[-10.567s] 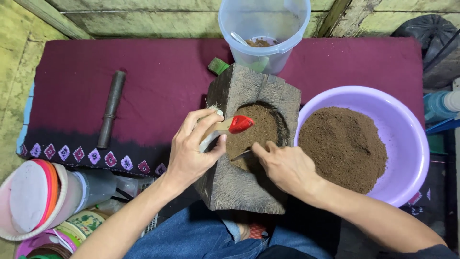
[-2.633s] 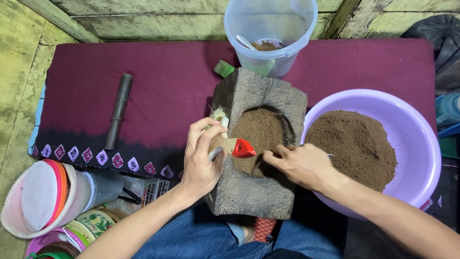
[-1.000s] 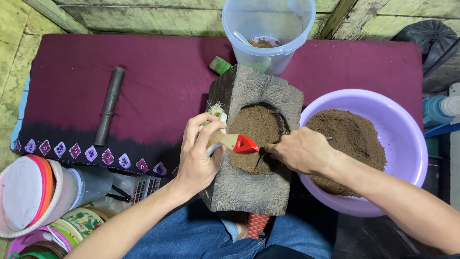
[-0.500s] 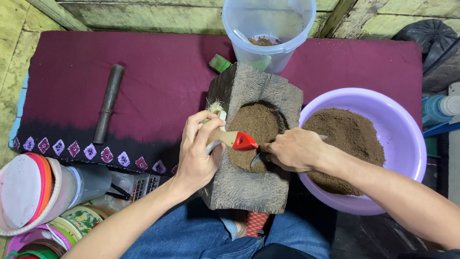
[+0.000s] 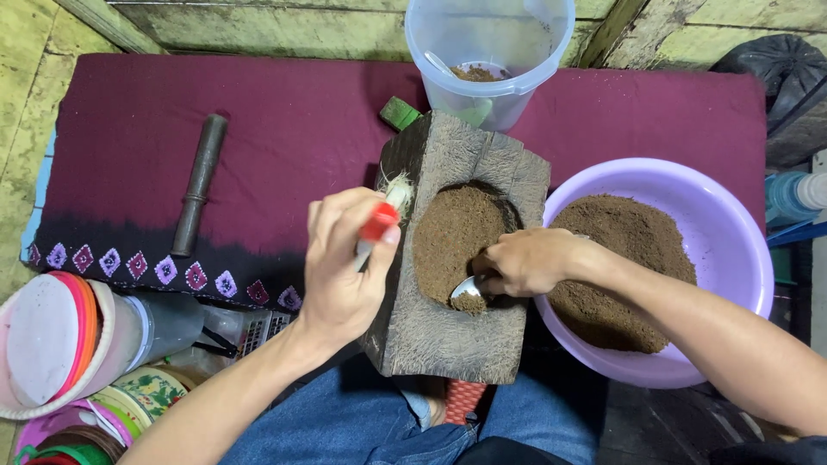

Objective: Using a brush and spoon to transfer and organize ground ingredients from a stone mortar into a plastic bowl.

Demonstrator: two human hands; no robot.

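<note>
Scooping brown powder (image 5: 452,232) from the grey wooden mortar block's (image 5: 457,344) hollow: right hand (image 5: 525,263), fingers pinching a metal spoon (image 5: 468,288); left hand (image 5: 345,267), fingers gripping a red-handled brush (image 5: 383,220). Possibly risking powder spilling off the tilting spoon.

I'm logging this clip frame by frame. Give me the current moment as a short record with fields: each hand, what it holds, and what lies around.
left hand: holds a red-handled brush, bristles at the left edge of the wooden block
right hand: holds a spoon loaded with brown powder in the block's hollow
right of block: purple basin with more powder
behind block: clear bucket
on maroon cloth: dark pestle
</note>
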